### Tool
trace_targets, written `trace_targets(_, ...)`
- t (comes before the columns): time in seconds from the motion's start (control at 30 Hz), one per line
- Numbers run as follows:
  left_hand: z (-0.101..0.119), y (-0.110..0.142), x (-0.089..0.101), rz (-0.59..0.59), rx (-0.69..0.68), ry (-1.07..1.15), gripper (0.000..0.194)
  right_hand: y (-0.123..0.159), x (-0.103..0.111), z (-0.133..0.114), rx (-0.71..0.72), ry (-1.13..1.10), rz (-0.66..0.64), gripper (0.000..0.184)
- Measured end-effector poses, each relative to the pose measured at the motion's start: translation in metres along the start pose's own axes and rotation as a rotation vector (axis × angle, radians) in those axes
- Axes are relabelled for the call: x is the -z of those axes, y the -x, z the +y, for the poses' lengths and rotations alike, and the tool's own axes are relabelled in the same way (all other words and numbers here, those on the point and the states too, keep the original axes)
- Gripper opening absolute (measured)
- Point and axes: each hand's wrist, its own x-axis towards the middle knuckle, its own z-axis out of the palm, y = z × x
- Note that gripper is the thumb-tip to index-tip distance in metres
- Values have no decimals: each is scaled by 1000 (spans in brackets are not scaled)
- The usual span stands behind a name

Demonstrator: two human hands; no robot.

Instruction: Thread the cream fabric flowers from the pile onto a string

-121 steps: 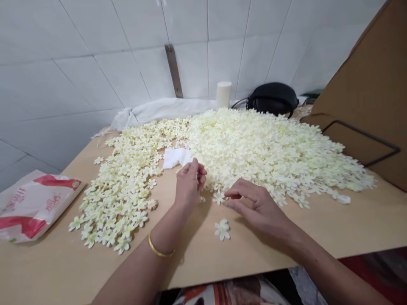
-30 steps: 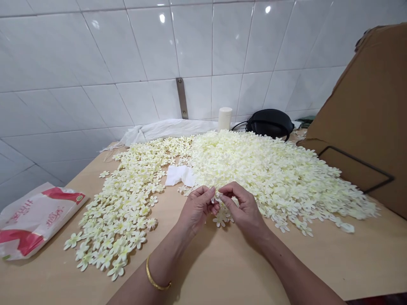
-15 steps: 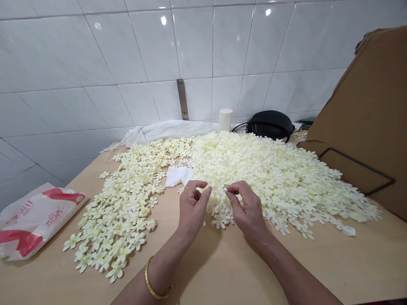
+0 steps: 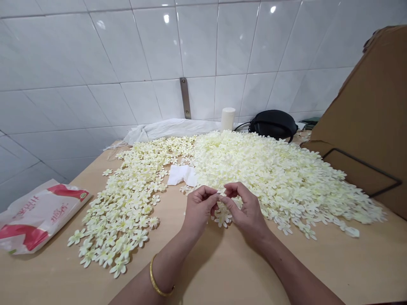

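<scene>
In my head view, my left hand and my right hand meet above the near edge of a large heap of pale flowers on the counter. My left thumb and forefinger are brought close together, and my right thumb tip comes up against them, with my right forefinger curled a narrow gap above it. A tiny whitish spot shows where the tips meet, too small for me to tell whether I hold a petal, a whole flower or anything at all. One loose flower lies just below my fingers, at the edge of the heap. To my left, a longer spread of yellowish flowers runs down the counter, and a crumpled white tissue lies between the two groups. A gold bangle circles my left wrist. A white and red packet lies at far left; behind the heap stand a white cylinder and a black bag, with brown cardboard leaning on the right.
</scene>
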Motion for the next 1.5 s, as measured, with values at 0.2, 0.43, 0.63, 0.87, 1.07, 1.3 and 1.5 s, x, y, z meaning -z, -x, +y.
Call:
trace_targets(0.2, 0, -1, 0, -56, 94, 147, 21, -3, 0, 5, -214, -278, -61, 16)
trace_targets(0.43, 0, -2, 1, -127, 121, 122, 25, -4, 1, 6, -226, -267, 3, 17)
trace_targets(0.63, -2, 3, -3, -112, 38, -63, 17, -3, 0, 5, -226, -261, 7, 17)
trace_targets(0.87, -1, -3, 2, -20, 70, 26, 16, -7, 2, 16, -284, -358, 133, 15)
trace_targets(1.07, -2, 5, -4, -105, -99, -178, 18, -5, -2, 14, -294, -366, 86, 17)
trace_targets(1.3, -4, 2, -3, -21, -95, -263, 18, -5, -1, 15, -291, -340, 132, 18)
trace_targets(1.5, -2, 1, 0, 113, -177, -261, 23, -6, -1, 13, -269, -387, 108, 14)
